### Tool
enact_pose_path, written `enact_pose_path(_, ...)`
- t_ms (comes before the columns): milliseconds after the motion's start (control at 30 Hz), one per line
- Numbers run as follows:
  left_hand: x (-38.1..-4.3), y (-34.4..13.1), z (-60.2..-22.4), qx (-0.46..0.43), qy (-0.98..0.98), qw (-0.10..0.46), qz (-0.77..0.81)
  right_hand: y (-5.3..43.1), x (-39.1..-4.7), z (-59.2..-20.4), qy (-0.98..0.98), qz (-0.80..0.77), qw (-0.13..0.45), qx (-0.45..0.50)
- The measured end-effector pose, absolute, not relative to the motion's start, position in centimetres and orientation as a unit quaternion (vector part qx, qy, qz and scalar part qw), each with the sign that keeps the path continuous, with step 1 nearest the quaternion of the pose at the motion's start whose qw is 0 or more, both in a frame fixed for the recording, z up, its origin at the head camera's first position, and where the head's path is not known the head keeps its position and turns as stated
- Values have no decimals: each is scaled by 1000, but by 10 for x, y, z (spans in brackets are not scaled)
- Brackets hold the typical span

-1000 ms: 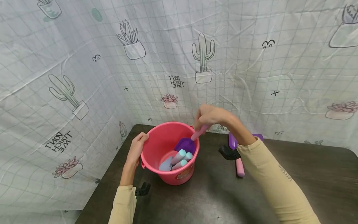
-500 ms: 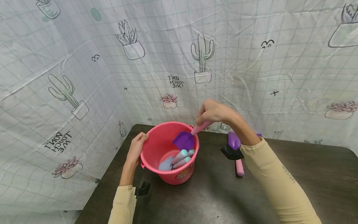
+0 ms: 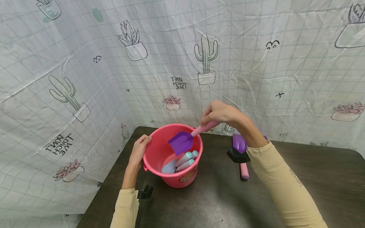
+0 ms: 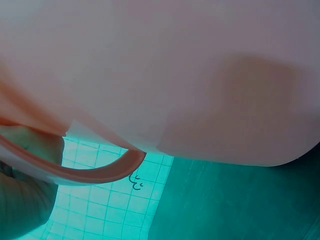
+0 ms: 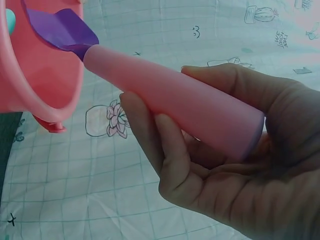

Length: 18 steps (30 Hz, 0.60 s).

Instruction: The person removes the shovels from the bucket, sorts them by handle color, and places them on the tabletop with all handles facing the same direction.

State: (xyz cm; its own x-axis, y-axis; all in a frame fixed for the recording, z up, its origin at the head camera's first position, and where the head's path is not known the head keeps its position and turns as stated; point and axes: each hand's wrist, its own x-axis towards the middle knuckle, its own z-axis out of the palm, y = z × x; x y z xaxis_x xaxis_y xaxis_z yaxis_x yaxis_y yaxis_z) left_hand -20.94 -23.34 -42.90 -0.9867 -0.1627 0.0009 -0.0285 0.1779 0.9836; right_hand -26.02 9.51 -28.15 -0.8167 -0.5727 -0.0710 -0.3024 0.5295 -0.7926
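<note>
A pink bucket (image 3: 171,182) stands on the dark table, tilted a little. My left hand (image 3: 139,150) grips its left rim, thumb over the edge. In the left wrist view the bucket's wall (image 4: 150,90) fills most of the picture. My right hand (image 3: 218,114) holds a toy shovel by its pink handle (image 5: 170,100), fingers curled round it. The shovel's purple blade (image 3: 181,143) hangs inside the bucket's mouth, above several grey-pink handles with teal ends (image 3: 185,164). A grey-blue blade (image 3: 169,167) lies beside them at the bottom.
On the table (image 3: 211,205) to the right, a second purple tool (image 3: 239,143) and a pink handle (image 3: 244,171) lie partly under the right forearm. A white cactus-print curtain (image 3: 245,63) hangs close behind and along the left side.
My right hand has risen slightly and moved right, tilting the shovel flatter. Its purple blade has swung up and left within the bucket. My left hand has stayed on the rim.
</note>
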Motion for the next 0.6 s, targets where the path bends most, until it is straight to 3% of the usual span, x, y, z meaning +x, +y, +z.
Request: enact_pose_path(600, -212, -234, -434, 56, -766, 67, -636, 110, -266, -293, 824, -485, 194, -222)
